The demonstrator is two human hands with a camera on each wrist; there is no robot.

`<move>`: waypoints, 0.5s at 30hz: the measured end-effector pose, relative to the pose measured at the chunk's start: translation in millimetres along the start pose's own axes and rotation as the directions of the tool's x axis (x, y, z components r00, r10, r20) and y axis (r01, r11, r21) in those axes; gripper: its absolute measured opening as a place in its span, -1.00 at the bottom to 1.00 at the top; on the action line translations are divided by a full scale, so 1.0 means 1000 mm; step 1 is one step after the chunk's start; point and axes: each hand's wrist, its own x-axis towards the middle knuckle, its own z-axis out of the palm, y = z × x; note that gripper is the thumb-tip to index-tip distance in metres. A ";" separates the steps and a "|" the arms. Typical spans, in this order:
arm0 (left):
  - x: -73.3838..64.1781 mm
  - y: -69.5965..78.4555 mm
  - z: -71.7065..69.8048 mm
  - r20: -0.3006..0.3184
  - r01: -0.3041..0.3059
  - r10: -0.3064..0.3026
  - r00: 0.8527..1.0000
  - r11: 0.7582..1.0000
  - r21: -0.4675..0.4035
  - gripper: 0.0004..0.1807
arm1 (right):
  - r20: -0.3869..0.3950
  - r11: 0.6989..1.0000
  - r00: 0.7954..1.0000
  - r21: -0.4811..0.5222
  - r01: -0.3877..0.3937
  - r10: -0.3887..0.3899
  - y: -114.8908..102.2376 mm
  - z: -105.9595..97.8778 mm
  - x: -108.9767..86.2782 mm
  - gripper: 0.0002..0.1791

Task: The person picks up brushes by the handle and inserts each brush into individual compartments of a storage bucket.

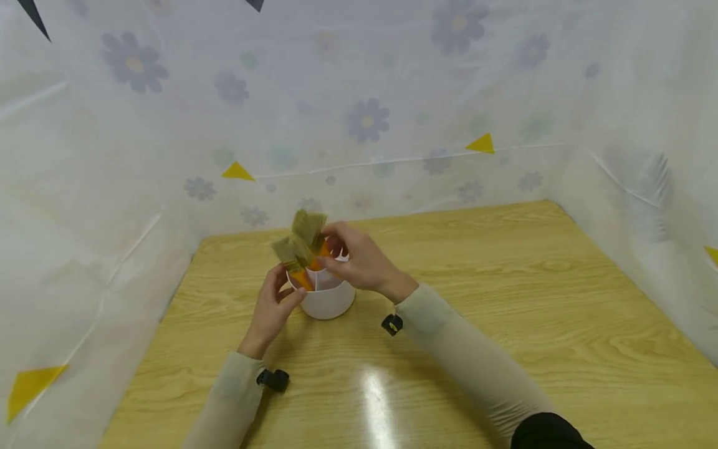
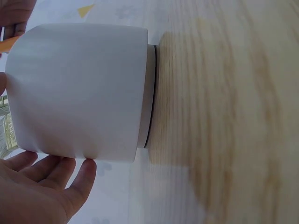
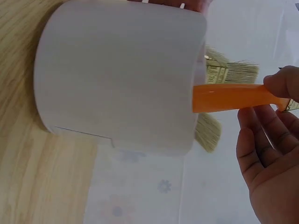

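A white round divided holder (image 1: 328,304) stands upright on the table, with several orange-handled paintbrushes (image 1: 303,279) in it, bristles up. My left hand (image 1: 273,312) holds the holder's left side, thumb near the rim; in the left wrist view its fingers (image 2: 84,179) press along the smooth white wall. With thumb and fingers, my right hand (image 1: 364,257) pinches one paintbrush just below its metal band. The orange handle (image 3: 229,97) of this brush reaches down past the rim, its lower end hidden inside. Other bristles (image 3: 243,73) show behind it in the right wrist view.
The wood-grain table (image 1: 505,280) extends to both sides of the holder. Behind it hangs a pale flower-print sheet (image 1: 392,93) with yellow triangles (image 1: 482,144). Black wrist cameras (image 1: 392,323) sit at both cuffs.
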 end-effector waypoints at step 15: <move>0.000 0.000 0.000 -0.006 -0.002 0.002 1.000 1.000 -0.001 -0.31 | 0.097 0.990 0.995 -0.144 -0.006 0.020 0.015 0.019 -0.016 -0.62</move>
